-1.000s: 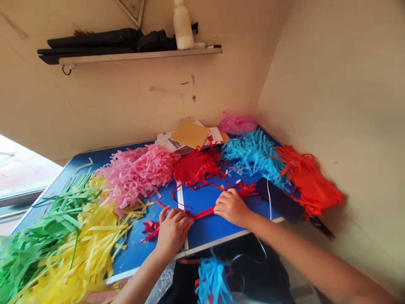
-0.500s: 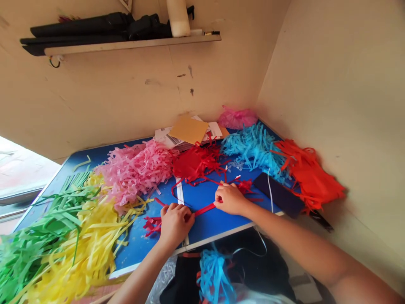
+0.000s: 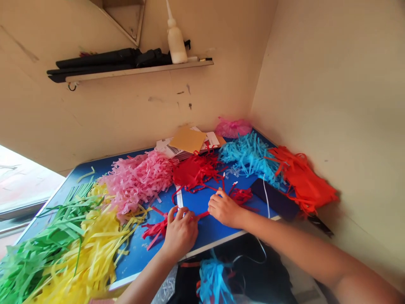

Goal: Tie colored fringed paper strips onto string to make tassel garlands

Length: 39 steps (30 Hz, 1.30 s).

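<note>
Between my two hands a strip of red tissue paper (image 3: 203,215) runs just above the blue table, with fringed ends showing on both outer sides. My left hand (image 3: 181,230) has its fingers closed on the strip's left part, where a red fringe (image 3: 155,230) spreads out on the table. Thumb and fingers of my right hand (image 3: 225,207) pinch the strip farther right. Past that hand lies another tuft of red fringe (image 3: 241,195). A pile of red fringed paper (image 3: 194,169) sits just behind both hands.
Pink (image 3: 139,179), yellow (image 3: 95,240) and green fringed paper (image 3: 47,240) cover the left. Blue fringe (image 3: 248,154), orange-red paper (image 3: 311,181) and a dark flat object (image 3: 274,198) lie right. Papers (image 3: 188,139) stand at the back, below a shelf (image 3: 142,72) with a glue bottle (image 3: 177,44).
The camera view has tilted up, showing more of the shelf. My hands have come slightly closer together, and the red strip between them looks shorter and more twisted.
</note>
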Each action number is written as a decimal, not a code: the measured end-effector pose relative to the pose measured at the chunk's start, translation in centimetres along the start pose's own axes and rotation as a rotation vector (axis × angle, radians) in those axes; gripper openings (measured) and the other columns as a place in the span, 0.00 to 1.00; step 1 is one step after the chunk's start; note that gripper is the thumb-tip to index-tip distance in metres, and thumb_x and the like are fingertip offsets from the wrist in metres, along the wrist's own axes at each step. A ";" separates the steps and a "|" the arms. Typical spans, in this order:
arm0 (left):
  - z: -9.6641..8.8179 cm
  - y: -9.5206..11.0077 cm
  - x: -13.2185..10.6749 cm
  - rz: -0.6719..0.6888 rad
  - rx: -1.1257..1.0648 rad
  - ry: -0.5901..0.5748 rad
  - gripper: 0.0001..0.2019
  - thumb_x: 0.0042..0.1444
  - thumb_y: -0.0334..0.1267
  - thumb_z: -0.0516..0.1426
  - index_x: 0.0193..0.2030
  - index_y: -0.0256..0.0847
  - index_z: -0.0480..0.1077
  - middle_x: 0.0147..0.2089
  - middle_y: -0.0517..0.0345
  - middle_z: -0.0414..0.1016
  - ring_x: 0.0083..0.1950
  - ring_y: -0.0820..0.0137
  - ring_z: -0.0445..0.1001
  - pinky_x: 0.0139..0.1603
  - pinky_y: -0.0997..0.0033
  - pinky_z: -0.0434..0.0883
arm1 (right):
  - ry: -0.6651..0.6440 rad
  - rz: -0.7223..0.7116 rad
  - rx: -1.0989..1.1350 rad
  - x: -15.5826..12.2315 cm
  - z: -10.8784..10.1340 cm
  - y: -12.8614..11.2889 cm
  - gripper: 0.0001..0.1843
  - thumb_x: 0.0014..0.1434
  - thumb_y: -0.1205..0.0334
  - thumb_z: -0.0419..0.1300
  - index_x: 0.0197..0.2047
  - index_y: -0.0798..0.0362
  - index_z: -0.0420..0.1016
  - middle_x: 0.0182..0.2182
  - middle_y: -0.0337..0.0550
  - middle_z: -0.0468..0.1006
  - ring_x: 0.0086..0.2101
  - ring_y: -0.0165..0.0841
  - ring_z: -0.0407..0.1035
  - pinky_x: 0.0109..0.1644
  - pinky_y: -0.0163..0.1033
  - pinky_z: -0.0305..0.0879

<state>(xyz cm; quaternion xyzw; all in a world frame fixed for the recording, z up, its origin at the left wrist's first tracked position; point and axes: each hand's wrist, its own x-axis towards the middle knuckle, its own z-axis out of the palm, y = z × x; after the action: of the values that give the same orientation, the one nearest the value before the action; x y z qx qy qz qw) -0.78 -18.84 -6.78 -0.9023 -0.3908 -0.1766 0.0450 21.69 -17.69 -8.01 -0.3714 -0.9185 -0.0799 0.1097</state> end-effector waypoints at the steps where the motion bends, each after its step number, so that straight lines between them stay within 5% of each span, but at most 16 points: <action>1: 0.1 0.0 0.1 -0.013 -0.012 0.015 0.08 0.59 0.33 0.56 0.39 0.47 0.77 0.38 0.58 0.79 0.49 0.59 0.70 0.59 0.48 0.53 | -0.019 0.028 0.011 0.2 -0.1 -0.1 0.11 0.66 0.67 0.52 0.36 0.56 0.75 0.36 0.46 0.77 0.42 0.39 0.63 0.54 0.51 0.49; 5: 0.6 -0.1 0.2 -0.036 -0.038 0.042 0.10 0.62 0.33 0.54 0.35 0.47 0.76 0.35 0.59 0.79 0.46 0.61 0.72 0.58 0.50 0.54 | 0.001 0.111 0.058 0.6 -0.3 -0.6 0.08 0.64 0.60 0.57 0.39 0.54 0.74 0.40 0.47 0.76 0.44 0.40 0.62 0.52 0.50 0.49; 12: 0.9 -1.7 -0.8 -0.197 -0.181 -0.034 0.10 0.62 0.43 0.55 0.34 0.49 0.77 0.34 0.59 0.79 0.42 0.62 0.72 0.52 0.53 0.57 | 0.033 0.200 0.187 -0.8 0.8 0.1 0.10 0.67 0.62 0.55 0.35 0.53 0.75 0.36 0.44 0.76 0.39 0.35 0.64 0.47 0.44 0.50; 20: 0.7 -1.9 -0.3 -0.334 -0.278 -0.131 0.12 0.62 0.44 0.53 0.34 0.47 0.77 0.36 0.56 0.78 0.43 0.61 0.69 0.50 0.55 0.59 | -0.216 0.250 0.304 0.9 -1.0 1.2 0.09 0.64 0.58 0.58 0.34 0.52 0.76 0.38 0.42 0.77 0.43 0.36 0.67 0.58 0.47 0.47; 25: 0.0 -1.4 1.0 -0.380 -0.159 -0.229 0.08 0.55 0.38 0.57 0.26 0.45 0.74 0.33 0.58 0.77 0.43 0.60 0.70 0.49 0.55 0.58 | -0.392 0.382 0.310 3.3 -2.3 1.2 0.10 0.60 0.63 0.58 0.30 0.51 0.78 0.37 0.45 0.80 0.41 0.39 0.71 0.49 0.46 0.55; 28: -0.3 -1.3 1.5 -0.327 -0.129 -0.256 0.05 0.54 0.35 0.58 0.32 0.46 0.76 0.34 0.59 0.78 0.43 0.61 0.71 0.50 0.54 0.57 | -0.440 0.405 0.300 4.5 -2.5 1.2 0.08 0.53 0.67 0.59 0.25 0.53 0.78 0.32 0.48 0.81 0.36 0.41 0.72 0.46 0.47 0.55; 31: -0.4 -1.1 1.3 -0.184 -0.107 -0.202 0.13 0.59 0.32 0.54 0.44 0.54 0.76 0.38 0.60 0.80 0.46 0.61 0.71 0.55 0.49 0.54 | -0.462 0.419 0.300 5.0 -2.7 1.3 0.07 0.50 0.67 0.61 0.23 0.53 0.78 0.28 0.46 0.81 0.32 0.40 0.73 0.45 0.48 0.55; 34: -0.5 -0.6 0.9 -0.087 -0.026 -0.176 0.19 0.59 0.28 0.53 0.44 0.59 0.77 0.39 0.59 0.80 0.47 0.58 0.71 0.59 0.42 0.49 | -0.427 0.413 0.288 4.5 -2.8 0.9 0.05 0.51 0.65 0.61 0.27 0.50 0.80 0.31 0.44 0.81 0.34 0.39 0.72 0.47 0.47 0.54; 39: -0.5 -0.5 0.7 -0.064 -0.036 -0.193 0.22 0.56 0.24 0.53 0.45 0.59 0.77 0.40 0.59 0.80 0.49 0.59 0.71 0.60 0.43 0.50 | -0.206 0.083 0.152 2.8 -2.2 -0.5 0.09 0.62 0.62 0.57 0.38 0.52 0.79 0.38 0.47 0.80 0.42 0.40 0.69 0.50 0.50 0.50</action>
<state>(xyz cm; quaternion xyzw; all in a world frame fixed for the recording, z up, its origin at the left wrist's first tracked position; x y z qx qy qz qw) -0.86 -18.11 -6.12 -0.9029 -0.4184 -0.0975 -0.0148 19.69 -16.64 -5.21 -0.4061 -0.9121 0.0330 0.0461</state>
